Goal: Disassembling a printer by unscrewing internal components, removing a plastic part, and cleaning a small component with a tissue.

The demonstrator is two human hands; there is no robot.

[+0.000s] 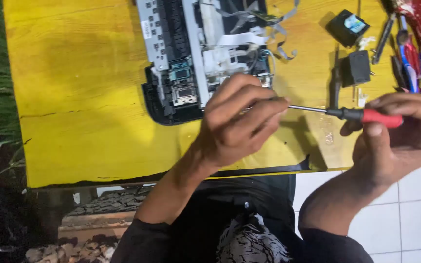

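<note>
The screwdriver (pixel 352 114) lies almost level across the view, its long axis running from 3 o'clock to 9 o'clock; the red and black handle is at the 3 o'clock end and the thin metal shaft points toward 9 o'clock, with the tip hidden among the fingers of the left hand (pixel 237 122). It sits above the near edge of the yellow table (pixel 74 97), at about 4 o'clock from the opened printer (pixel 200 53).

The printer's black base works as a shallow tray: inside it are a grey metal frame, white plastic parts, a small green circuit board and loose flat ribbon cables that spill out toward 2 o'clock.

The right hand (pixel 400 131) is closed around the red handle, thumb underneath and fingers curled over the top, the forearm coming up from 6 o'clock. The left hand is curled shut, fingertips pinched around the shaft's end, wrist bent, forearm rising from 7 o'clock. It hovers at the printer's 5 o'clock corner; whether it touches the printer cannot be told.

At 1 o'clock from the right hand lie two small black boxes (pixel 354 68) and a bunch of other tools (pixel 410 53), red and blue
</note>
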